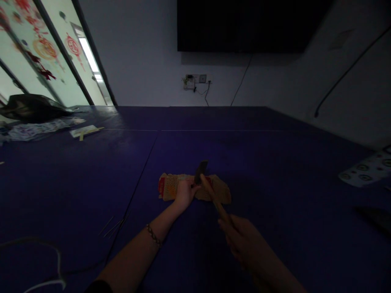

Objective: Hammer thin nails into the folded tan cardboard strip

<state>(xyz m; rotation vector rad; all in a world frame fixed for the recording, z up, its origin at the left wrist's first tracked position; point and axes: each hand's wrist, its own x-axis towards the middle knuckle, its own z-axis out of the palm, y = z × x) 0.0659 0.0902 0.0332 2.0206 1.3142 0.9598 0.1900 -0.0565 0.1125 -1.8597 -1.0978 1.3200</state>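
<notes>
The single view comes from a camera worn on the person's head, above the near part of the blue table (275, 162), facing forward and down. Its wide frame reaches from the left hand (184, 193) and right hand (241, 236), nearest the lens, across the tabletop to the far wall (137, 53) and a dark screen (244, 28), cut by the top edge.

A: Layout?
B: Cardboard (171, 189) on the table (259, 154), left hand (185, 194) on it. Hammer (214, 197), head over the cardboard, handle running back to the right hand (241, 236).
A: Left side?
B: Thin rods (112, 228), left of the left forearm (137, 254). Bag (33, 108) at far left, further back.
A: Behind?
B: Wall (137, 61) beyond the table; screen (250, 26) up there, sockets (202, 79) below it.
</notes>
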